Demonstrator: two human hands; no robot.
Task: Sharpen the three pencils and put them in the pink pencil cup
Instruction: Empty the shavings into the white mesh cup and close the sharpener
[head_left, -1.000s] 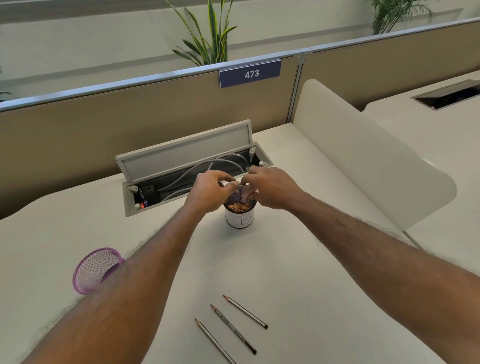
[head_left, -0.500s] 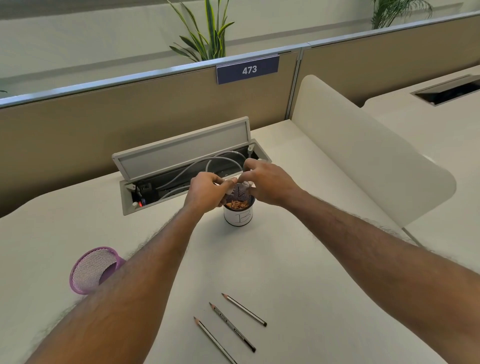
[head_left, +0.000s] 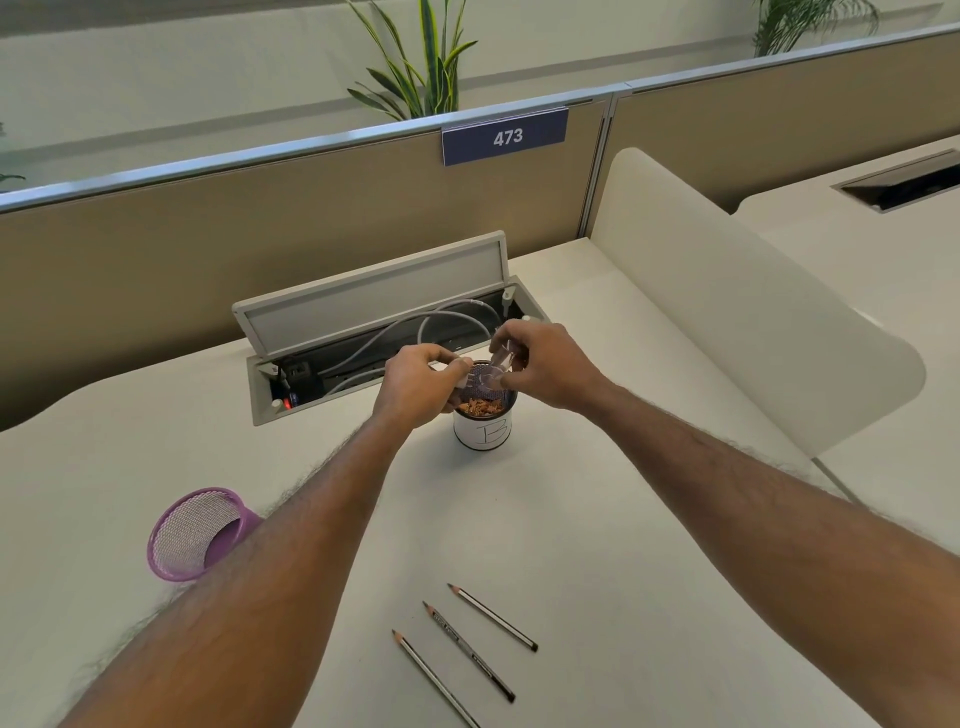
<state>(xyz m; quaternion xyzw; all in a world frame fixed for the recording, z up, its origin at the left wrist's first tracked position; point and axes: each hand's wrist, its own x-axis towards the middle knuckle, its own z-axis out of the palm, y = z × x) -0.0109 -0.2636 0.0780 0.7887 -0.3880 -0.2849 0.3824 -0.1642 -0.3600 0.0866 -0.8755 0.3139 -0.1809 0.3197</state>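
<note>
Over desk (head_left: 571, 519), fingers (head_left: 519, 340) half-hide the clear sharpener (head_left: 497, 362).

You've got a white desk (head_left: 597, 519) w/ 3 pencils (head_left: 469, 652) near you, pink mesh pencil cup (head_left: 195, 535) at left, white cup marked B (head_left: 483, 431) mid-desk.

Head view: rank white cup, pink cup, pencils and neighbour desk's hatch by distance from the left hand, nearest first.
1. White cup, just below and right of the left hand.
2. Pink cup, near left, and pencils, near centre: too close to call.
3. Neighbour desk's hatch, far right.
</note>
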